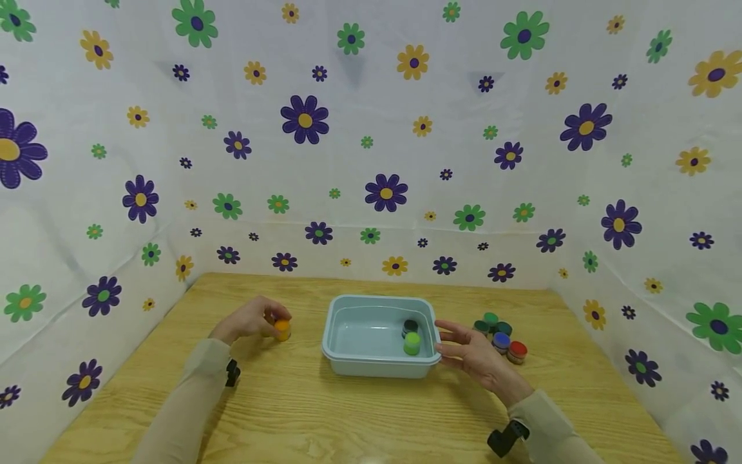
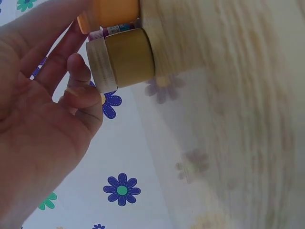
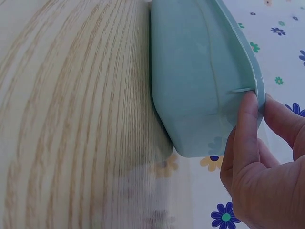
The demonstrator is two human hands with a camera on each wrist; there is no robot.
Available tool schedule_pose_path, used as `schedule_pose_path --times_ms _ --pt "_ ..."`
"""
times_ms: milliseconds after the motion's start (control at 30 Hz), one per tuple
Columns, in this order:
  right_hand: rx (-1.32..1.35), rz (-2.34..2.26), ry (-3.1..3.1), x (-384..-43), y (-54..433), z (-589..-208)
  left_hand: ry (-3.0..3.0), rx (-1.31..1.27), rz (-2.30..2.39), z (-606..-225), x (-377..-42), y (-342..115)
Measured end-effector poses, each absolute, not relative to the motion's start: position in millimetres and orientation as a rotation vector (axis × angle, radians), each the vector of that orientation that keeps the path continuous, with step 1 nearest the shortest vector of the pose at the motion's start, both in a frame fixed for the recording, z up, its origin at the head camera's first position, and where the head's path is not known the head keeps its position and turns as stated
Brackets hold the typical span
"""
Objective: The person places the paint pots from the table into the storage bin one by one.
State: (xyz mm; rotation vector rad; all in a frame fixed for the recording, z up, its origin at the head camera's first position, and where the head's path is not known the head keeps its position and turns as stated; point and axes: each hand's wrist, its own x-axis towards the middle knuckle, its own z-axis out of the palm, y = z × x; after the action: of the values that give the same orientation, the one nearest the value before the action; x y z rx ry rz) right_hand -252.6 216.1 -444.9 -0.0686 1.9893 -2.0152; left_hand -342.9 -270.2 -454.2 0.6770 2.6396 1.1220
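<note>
On the left of the table my left hand (image 1: 255,318) has its fingers and thumb around an orange paint jar (image 1: 282,330). The left wrist view shows that orange jar at the top edge, and beside it a mustard-coloured jar (image 2: 129,58) with a pale end, near my curled fingers. A light blue plastic tub (image 1: 371,368) stands mid-table. It holds a black-topped jar (image 1: 410,327) and a light green jar (image 1: 412,344), both at its right end. My right hand (image 1: 478,357) pinches the tub's right rim between thumb and fingers.
Right of my right hand stands a cluster of small jars, among them a red jar (image 1: 517,352), a blue jar (image 1: 501,342) and several green ones, partly hidden by the hand. A flower-printed cloth (image 1: 371,161) hangs behind and beside the wooden table (image 1: 324,419).
</note>
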Motion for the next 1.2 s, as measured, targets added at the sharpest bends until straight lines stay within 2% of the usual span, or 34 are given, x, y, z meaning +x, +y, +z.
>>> schedule_pose_path --times_ms 600,967,1200 --pt "-0.065 -2.023 1.974 -250 215 -439 2.686 0.589 1.238 -446 -339 -268" --pt "-0.065 -2.018 1.989 -250 215 -440 2.598 0.478 1.414 -433 -340 -249" --pt "-0.062 -2.015 1.987 -250 216 -441 2.628 0.503 1.446 -430 -340 -230"
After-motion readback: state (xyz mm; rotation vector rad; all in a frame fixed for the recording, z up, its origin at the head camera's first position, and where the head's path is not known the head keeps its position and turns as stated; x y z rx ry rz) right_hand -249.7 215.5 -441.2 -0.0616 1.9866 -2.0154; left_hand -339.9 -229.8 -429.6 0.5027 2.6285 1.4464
